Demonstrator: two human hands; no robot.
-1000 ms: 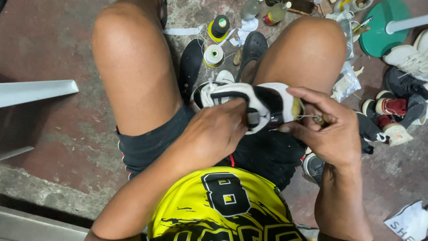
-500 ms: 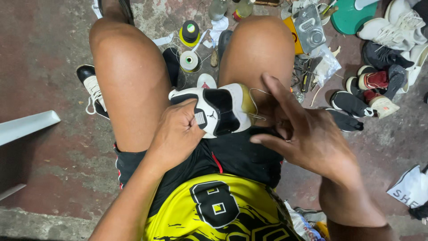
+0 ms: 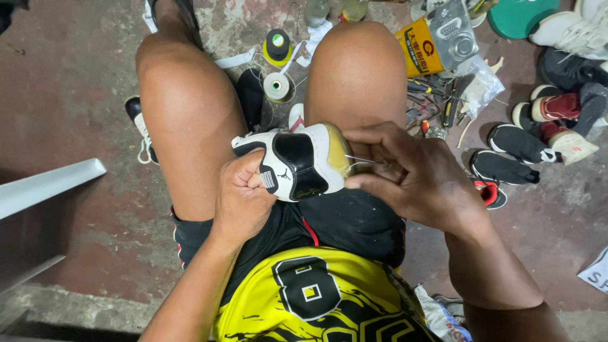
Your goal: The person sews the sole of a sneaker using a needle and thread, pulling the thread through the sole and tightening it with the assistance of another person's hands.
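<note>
Fingers of your left hand clamp the black-and-white sneaker steady; your right hand pinches a needle at its right sole edge.

Even, moderately bright light from above; soft shadows beneath the thighs on the floor; sharp centre; slight wide-angle stretch at the edges; no glare.

The floor is worn concrete, stained reddish-brown with pale grey patches where the colour has rubbed off. A white slanted board, perhaps the edge of some furniture, juts in from the left. Two thread spools stand on the floor; to the right lie scattered shoes, a green round lid and small tools. The light is dim and even.
</note>
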